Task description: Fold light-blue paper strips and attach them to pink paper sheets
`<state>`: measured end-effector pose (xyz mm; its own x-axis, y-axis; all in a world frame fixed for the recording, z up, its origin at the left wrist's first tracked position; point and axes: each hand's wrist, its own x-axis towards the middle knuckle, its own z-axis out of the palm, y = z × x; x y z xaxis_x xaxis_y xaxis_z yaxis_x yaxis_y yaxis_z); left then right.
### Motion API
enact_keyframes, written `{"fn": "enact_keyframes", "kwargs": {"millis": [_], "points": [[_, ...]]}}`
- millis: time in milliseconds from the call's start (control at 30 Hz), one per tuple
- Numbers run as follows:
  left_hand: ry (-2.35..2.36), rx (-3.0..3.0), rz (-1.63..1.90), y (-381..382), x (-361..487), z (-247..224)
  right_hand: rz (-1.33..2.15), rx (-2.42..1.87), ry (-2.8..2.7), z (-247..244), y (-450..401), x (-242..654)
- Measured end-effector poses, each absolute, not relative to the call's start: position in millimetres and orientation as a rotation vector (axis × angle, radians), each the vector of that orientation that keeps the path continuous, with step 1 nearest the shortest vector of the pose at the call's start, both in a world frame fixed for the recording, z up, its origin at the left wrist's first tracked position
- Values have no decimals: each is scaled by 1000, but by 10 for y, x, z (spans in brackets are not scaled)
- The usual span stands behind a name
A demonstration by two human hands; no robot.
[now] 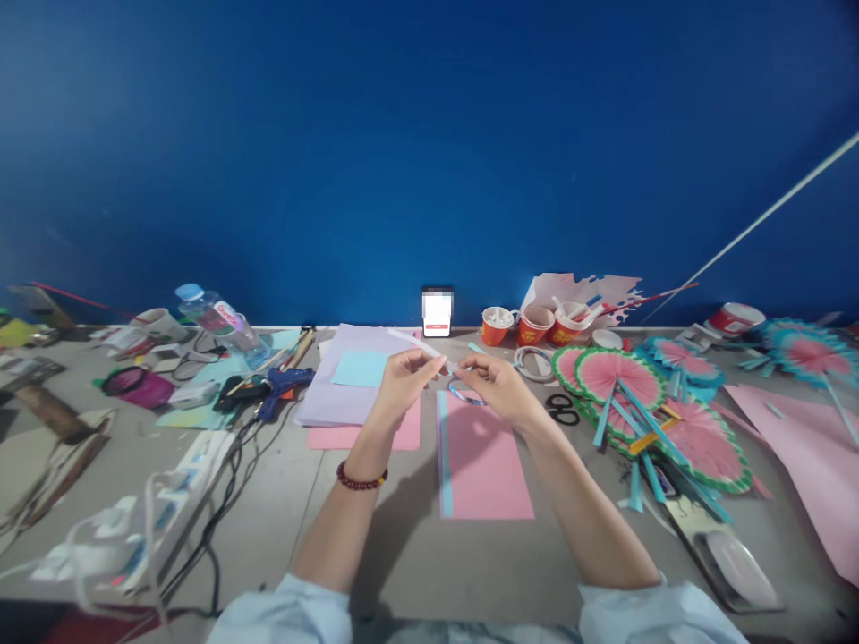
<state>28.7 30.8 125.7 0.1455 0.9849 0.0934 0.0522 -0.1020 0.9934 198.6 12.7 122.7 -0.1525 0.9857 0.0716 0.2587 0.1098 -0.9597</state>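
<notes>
My left hand and my right hand are raised close together above the middle of the table. A thin whitish strip sticks out past the left fingers and runs across the small gap to the right fingers; both hands pinch it. Just under the right fingers shows a bluish ring-shaped band; whether it hangs from the hand or lies on the paper I cannot tell. Below the hands lies a pink sheet with a light blue edge. Left of it are lilac sheets topped by a light blue piece.
At the right lie several pink-and-green paper fans, black-handled scissors and paper cups. A phone stands against the blue wall. At the left are a glue gun, a bottle, and a power strip with cables.
</notes>
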Motion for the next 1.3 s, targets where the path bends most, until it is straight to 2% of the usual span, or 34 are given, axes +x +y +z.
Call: {"fn": "enact_keyframes", "kwargs": {"millis": [233, 433, 1300], "points": [[1079, 1549, 1135, 278, 320, 1256, 1134, -1243, -1508, 1288, 107, 1980], [1142, 1472, 1227, 305, 347, 1191, 1126, -1238, -1507, 1271, 110, 1964], [1101, 1299, 1199, 355, 225, 1213, 1192, -1280, -1545, 1270, 114, 1966]]}}
